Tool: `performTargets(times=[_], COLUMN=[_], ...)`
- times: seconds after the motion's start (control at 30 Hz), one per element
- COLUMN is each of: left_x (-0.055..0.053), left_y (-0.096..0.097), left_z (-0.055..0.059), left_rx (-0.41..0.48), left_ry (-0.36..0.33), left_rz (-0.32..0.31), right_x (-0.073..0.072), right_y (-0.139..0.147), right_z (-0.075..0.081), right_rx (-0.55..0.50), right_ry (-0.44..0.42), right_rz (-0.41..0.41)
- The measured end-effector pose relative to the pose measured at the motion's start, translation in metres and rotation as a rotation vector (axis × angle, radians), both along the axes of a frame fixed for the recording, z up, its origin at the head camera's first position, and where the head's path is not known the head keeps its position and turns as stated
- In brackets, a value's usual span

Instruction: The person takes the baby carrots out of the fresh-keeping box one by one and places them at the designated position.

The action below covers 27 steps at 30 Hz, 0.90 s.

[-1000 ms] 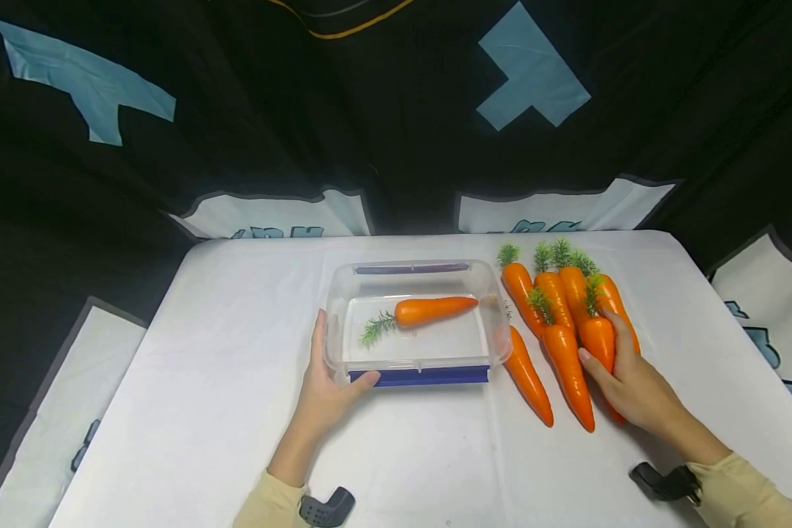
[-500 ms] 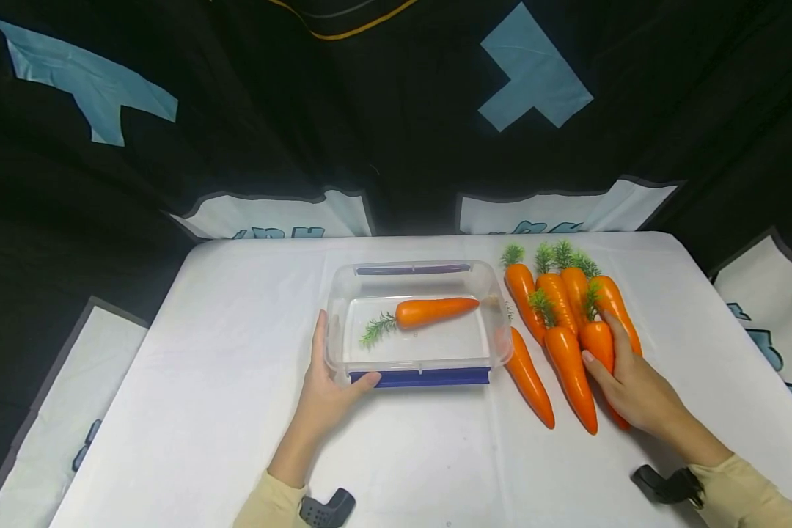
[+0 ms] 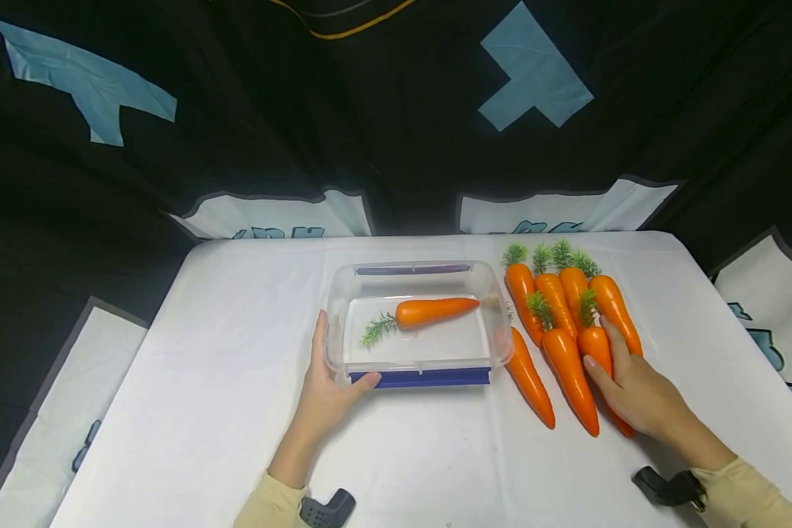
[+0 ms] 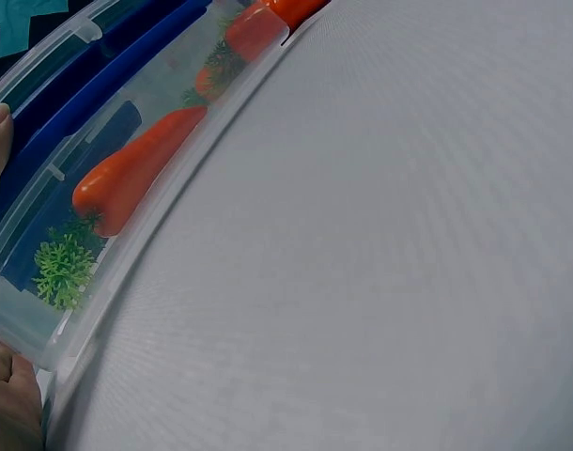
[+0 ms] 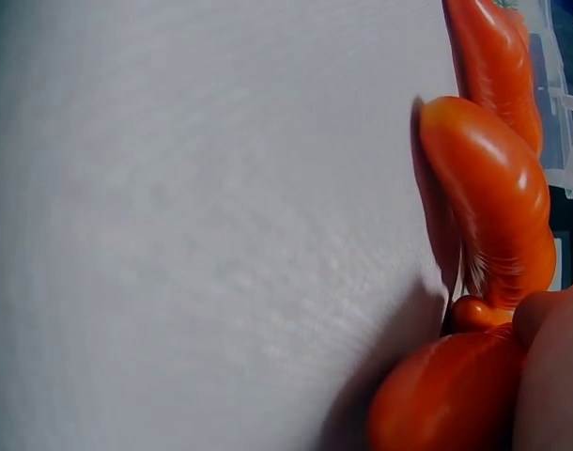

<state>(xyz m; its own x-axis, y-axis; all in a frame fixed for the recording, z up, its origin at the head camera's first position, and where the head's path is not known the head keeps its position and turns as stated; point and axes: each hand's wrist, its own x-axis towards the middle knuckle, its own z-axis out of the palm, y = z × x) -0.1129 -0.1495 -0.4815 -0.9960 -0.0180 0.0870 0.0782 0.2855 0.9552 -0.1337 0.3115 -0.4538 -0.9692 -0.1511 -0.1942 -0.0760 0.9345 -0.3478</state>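
Observation:
A clear plastic food container (image 3: pixel 363 282) with blue side latches stands mid-table. One orange carrot (image 3: pixel 429 312) with a green top lies inside it. My left hand (image 3: pixel 326 392) grips the container's near left corner, thumb over the front latch and fingers along the left wall. In the left wrist view, the same carrot (image 4: pixel 127 174) shows through the wall. To the right of the container, my right hand (image 3: pixel 636 385) holds a carrot (image 3: pixel 595 346) around its upper body, its tip low against the table. Beside it lies another carrot (image 3: pixel 570 378).
Several more carrots lie bunched at the table's right, among them a back-row carrot (image 3: pixel 615 312). A single carrot (image 3: pixel 530 381) rests against the container's right side, its top behind the wall. White cloth covers the table (image 3: pixel 237 330); a black curtain (image 3: pixel 409 132) hangs behind.
My right hand and its carrot have shifted slightly toward the near edge. The neighbouring carrot has slid a little the same way. My left hand and the container have not visibly moved.

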Motion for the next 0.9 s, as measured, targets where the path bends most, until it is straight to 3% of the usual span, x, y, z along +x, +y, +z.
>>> performTargets(times=[0.2,0.53,0.9], left_x=[0.001,0.001,0.000], left_y=[0.000,-0.001,0.000], left_z=[0.000,0.000,0.000], left_rx=[0.000,0.003,-0.012], left_ry=[0.000,-0.002,-0.006], left_rz=[0.006,0.008,0.011], right_x=[0.001,-0.001,-0.012], right_y=[-0.001,-0.004,-0.004], right_z=[0.001,0.004,0.028], right_rx=[0.005,0.041,0.081], right_ry=[0.018,-0.023,0.244], right_rz=[0.013,0.000,0.009])
